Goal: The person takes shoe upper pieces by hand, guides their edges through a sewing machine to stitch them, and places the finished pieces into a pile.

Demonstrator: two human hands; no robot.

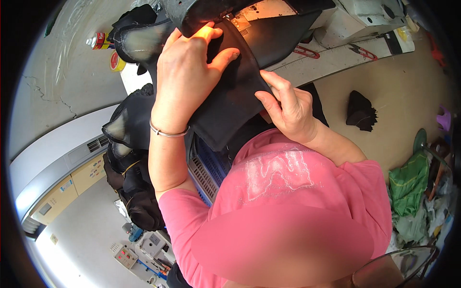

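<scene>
A black sheet-like piece (230, 96), smooth and perhaps leather or coated fabric, lies under the lit head of a sewing machine (192, 12) and hangs down toward my lap. My left hand (189, 60), with a bracelet at the wrist, rests on it close to the machine's needle area, fingers apart and thumb spread. At the piece's right edge, my right hand (293, 103) pinches the border between thumb and fingers. The machine head hides the needle and the far end of the piece. Another black panel (273, 43) lies just beyond it.
Two red-handled thread snips (306, 52) (363, 52) lie on the white table edge at right. Black shaped pieces (139, 41) pile up at left, near a spray can (99, 41) and yellow tape roll (116, 61). A blue basket (204, 173) stands below; a black scrap (360, 111) is on the floor.
</scene>
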